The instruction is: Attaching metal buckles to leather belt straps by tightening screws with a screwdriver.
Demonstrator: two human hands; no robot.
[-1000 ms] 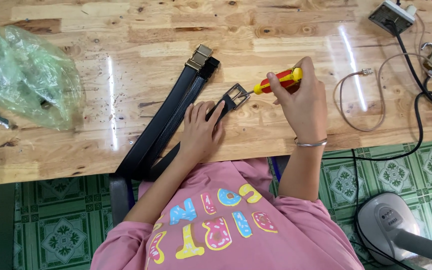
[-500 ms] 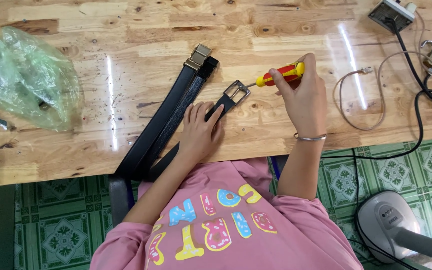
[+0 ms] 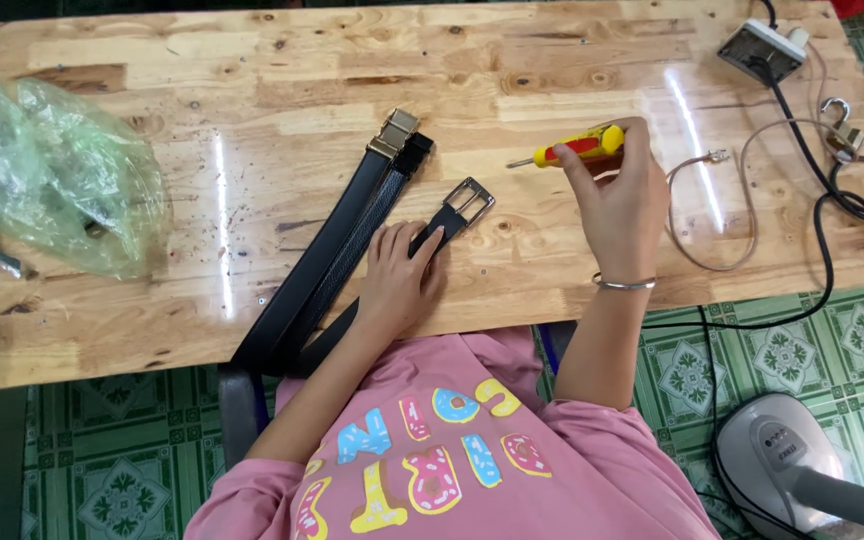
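Note:
My left hand (image 3: 400, 275) lies flat on a black belt, pinning its strap just behind the silver frame buckle (image 3: 469, 199) on the wooden table (image 3: 252, 90). My right hand (image 3: 620, 205) is raised to the right of the buckle and grips a yellow and red screwdriver (image 3: 577, 148), its metal tip pointing left, clear of the buckle. Two more black belts (image 3: 337, 250) lie side by side to the left, one ending in a gold clasp (image 3: 393, 132). Their lower ends hang over the table's near edge.
A crumpled green plastic bag (image 3: 52, 180) with dark items sits at the left. At the right lie a white power strip (image 3: 757, 48), black cables (image 3: 832, 190), a thin brown wire (image 3: 697, 215) and a metal clip (image 3: 840, 125). A grey appliance (image 3: 782, 465) stands on the green tiled floor.
My right hand has lifted the screwdriver up and to the right, away from the silver buckle. My left hand stays on the strap.

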